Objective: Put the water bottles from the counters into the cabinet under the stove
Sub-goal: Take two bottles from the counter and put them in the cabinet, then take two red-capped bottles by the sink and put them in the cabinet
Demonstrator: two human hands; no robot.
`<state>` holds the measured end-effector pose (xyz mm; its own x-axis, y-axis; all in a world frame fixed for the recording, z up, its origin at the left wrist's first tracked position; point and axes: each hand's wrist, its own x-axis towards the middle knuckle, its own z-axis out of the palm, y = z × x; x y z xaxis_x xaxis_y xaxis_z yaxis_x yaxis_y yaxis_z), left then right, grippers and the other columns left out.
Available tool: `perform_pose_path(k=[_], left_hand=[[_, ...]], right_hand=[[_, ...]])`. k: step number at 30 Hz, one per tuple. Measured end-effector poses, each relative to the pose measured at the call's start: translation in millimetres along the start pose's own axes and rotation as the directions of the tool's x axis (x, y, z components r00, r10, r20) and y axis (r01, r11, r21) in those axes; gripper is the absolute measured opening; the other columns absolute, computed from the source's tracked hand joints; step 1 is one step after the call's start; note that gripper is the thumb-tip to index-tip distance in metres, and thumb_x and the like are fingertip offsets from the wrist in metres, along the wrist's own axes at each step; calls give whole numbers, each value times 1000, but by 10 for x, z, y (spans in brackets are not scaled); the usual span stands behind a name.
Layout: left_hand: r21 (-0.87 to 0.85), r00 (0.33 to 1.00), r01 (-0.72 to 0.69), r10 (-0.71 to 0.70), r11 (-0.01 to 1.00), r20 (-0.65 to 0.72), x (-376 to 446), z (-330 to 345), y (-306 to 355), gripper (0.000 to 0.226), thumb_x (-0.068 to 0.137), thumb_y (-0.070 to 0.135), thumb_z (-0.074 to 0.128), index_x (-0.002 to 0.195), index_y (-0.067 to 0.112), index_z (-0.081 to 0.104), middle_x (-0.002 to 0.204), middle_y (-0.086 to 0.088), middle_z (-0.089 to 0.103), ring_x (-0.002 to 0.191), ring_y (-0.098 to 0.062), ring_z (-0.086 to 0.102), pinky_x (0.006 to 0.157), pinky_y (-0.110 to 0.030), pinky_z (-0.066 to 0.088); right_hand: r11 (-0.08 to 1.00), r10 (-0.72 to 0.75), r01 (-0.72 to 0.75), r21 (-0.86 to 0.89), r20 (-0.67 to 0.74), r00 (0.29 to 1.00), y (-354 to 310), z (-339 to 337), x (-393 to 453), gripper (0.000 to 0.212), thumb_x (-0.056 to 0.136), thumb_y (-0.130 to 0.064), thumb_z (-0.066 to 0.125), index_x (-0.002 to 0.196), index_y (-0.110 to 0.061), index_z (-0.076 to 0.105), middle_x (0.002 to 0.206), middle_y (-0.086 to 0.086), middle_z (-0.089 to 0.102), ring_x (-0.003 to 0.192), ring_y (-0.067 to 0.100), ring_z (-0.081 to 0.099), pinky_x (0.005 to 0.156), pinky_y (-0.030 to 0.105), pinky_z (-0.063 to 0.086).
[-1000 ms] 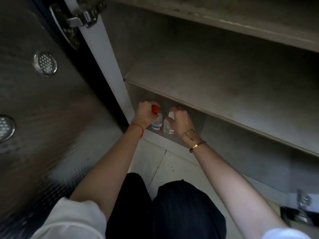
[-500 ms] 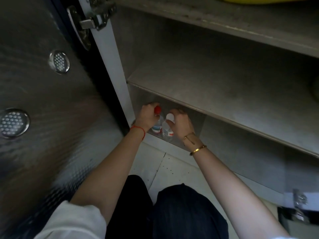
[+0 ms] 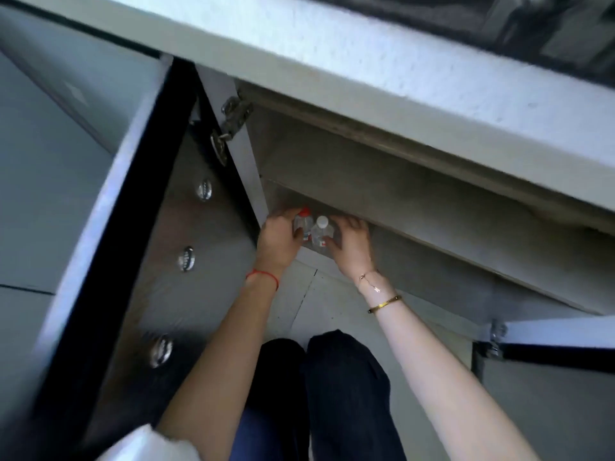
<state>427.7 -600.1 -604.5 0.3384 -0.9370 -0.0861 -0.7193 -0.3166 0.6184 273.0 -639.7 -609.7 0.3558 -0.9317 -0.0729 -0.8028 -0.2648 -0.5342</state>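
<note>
Two small clear water bottles stand side by side on the bottom shelf of the open cabinet. The red-capped bottle is on the left, and my left hand wraps around its left side. The white-capped bottle stands to its right, with my right hand curled against its right side. Both bottles are upright and touch each other. The shelf edge hides the deeper part of the compartment.
The open cabinet door with round metal vents stands to the left, hinged at the frame. A white countertop edge overhangs above. A second open door sticks out at lower right. My knees are just before the cabinet.
The view has risen and pulled back, bringing the countertop into sight. My hands have slid from the bottle caps down to the bottles' sides; the bottles stay on the bottom shelf.
</note>
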Motion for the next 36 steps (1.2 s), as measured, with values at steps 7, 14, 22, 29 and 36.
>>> perform_pose_path(k=[7, 14, 22, 29, 36], left_hand=[[-49, 1000, -11, 10, 999, -15, -858, -1232, 1003, 45, 77, 1, 61, 121, 6, 63, 118, -16, 66, 109, -34, 62, 91, -35, 49], [15, 993, -111, 111, 994, -27, -1675, -2608, 1844, 45, 87, 10, 61, 132, 12, 56, 133, -6, 59, 127, -22, 50, 107, -31, 39], [141, 971, -201, 216, 969, -100, -2520, -3972, 2279, 42, 90, 13, 61, 132, 14, 56, 131, -5, 61, 125, -24, 52, 104, -35, 44], [151, 958, -146, 177, 978, -223, -3141, -4568, 2293, 38, 88, 13, 63, 126, 15, 61, 128, -2, 63, 123, -21, 52, 101, -33, 44], [142, 923, 35, 23, 989, -383, -3753, -4803, 2094, 42, 86, 14, 65, 128, 19, 60, 128, 3, 61, 123, -14, 50, 101, -23, 38]], right_hand=[[999, -12, 15, 48, -54, 998, -852, -1310, -801, 38, 85, -20, 65, 122, -11, 59, 123, 7, 62, 116, 28, 47, 103, 38, 38], [1000, -9, 10, 23, -59, 998, -1788, -2760, -1630, 46, 91, -27, 59, 134, -14, 49, 136, 3, 54, 130, 22, 40, 112, 34, 31], [995, -97, 100, 10, -168, 981, -2537, -3789, -2363, 44, 91, -27, 59, 132, -13, 52, 131, 3, 57, 127, 20, 45, 110, 32, 34], [987, -157, 159, 1, -157, 975, -2835, -3996, -2768, 44, 91, -27, 60, 132, -14, 52, 130, 3, 58, 127, 19, 44, 107, 31, 36], [950, -308, 311, 23, -70, 949, -3098, -4031, -2881, 45, 90, -29, 60, 133, -18, 50, 130, 1, 57, 127, 16, 43, 104, 29, 37]])
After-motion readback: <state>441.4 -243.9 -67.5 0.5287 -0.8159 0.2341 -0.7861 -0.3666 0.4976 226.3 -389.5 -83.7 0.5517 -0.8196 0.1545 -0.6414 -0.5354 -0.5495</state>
